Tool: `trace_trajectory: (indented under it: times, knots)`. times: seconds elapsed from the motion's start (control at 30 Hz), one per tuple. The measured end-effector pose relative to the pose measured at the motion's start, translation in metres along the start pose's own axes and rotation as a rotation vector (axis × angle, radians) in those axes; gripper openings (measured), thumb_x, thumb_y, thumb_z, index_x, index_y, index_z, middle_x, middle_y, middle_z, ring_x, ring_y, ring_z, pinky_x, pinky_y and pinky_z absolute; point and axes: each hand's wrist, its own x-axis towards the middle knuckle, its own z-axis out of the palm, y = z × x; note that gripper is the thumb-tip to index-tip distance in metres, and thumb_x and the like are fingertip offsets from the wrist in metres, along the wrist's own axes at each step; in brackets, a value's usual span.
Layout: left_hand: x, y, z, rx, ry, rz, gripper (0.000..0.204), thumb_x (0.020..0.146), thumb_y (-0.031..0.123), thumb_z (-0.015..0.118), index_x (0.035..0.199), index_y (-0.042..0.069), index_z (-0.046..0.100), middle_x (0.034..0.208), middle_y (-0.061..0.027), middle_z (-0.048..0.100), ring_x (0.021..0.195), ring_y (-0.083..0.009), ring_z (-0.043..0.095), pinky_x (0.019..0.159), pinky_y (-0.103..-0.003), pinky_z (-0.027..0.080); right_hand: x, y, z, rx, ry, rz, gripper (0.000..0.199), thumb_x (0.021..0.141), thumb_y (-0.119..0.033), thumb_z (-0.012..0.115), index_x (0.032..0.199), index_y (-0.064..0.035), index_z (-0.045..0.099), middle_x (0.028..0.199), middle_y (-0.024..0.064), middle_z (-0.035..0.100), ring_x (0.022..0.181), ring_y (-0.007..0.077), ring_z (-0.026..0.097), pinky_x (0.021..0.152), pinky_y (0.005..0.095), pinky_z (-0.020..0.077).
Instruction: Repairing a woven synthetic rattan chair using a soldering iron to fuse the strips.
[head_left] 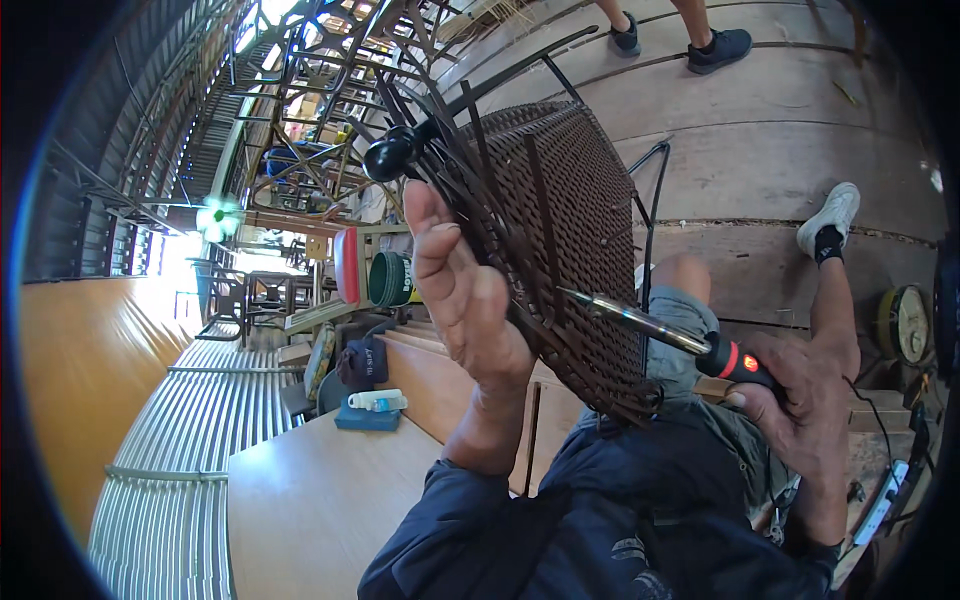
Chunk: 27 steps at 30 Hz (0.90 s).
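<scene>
At the woven brown panel (588,210): left hand (465,300), grip unclear; right hand (800,400), closed round a soldering iron (655,328), whose tip (567,292) you are ideally holding light and steady.

Daylight glare on orange sheet (100,370), edges bent, rim black

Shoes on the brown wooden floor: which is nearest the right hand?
The white low-cut sneaker; both dark sneakers stand farther off, near the picture's top.
</scene>
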Motion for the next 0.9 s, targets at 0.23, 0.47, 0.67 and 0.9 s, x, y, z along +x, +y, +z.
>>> trace_trajectory:
  times: [0.23, 0.47, 0.67, 0.9]
  knots:
    - [-0.002, 0.000, 0.003, -0.205, 0.087, -0.002, 0.046, 0.083, 0.014, 0.046, 0.125, -0.002, 0.036, 0.154, -0.0207, 0.016, 0.144, -0.0346, 0.013, 0.118, -0.047, 0.009, 0.008, -0.005, 0.010, -0.031, -0.070, -0.004, 0.034, 0.079, -0.027, 0.072, 0.099, -0.0020, 0.062, 0.073, 0.0133, 0.058, 0.062, 0.0308, 0.060, 0.056, 0.0391, 0.0452]
    - [-0.001, 0.003, -0.003, -0.134, -0.020, 0.014, 0.061, 0.070, 0.001, 0.049, 0.129, 0.002, 0.034, 0.153, -0.0173, 0.017, 0.145, -0.0337, 0.011, 0.118, -0.048, 0.010, 0.013, -0.020, 0.007, -0.102, -0.085, 0.027, 0.032, 0.081, -0.029, 0.071, 0.098, -0.0023, 0.062, 0.072, 0.0129, 0.058, 0.061, 0.0312, 0.061, 0.055, 0.0397, 0.0452]
    - [0.000, 0.000, -0.006, -0.211, -0.054, 0.019, 0.062, 0.071, 0.002, 0.050, 0.131, 0.005, 0.034, 0.153, -0.0168, 0.018, 0.145, -0.0335, 0.011, 0.117, -0.048, 0.012, 0.018, -0.038, -0.003, -0.257, -0.177, 0.022, 0.034, 0.081, -0.029, 0.071, 0.099, -0.0016, 0.063, 0.074, 0.0130, 0.060, 0.062, 0.0315, 0.061, 0.052, 0.0391, 0.0450]
    - [-0.002, -0.008, -0.010, -0.323, 0.000, 0.094, 0.056, 0.080, 0.004, 0.046, 0.134, -0.001, 0.033, 0.152, -0.0239, 0.020, 0.144, -0.0373, 0.012, 0.118, -0.051, 0.008, 0.016, -0.051, -0.007, -0.376, -0.110, 0.054, 0.036, 0.080, -0.031, 0.069, 0.101, -0.0024, 0.066, 0.075, 0.0114, 0.064, 0.069, 0.0310, 0.063, 0.105, 0.0600, 0.0232]
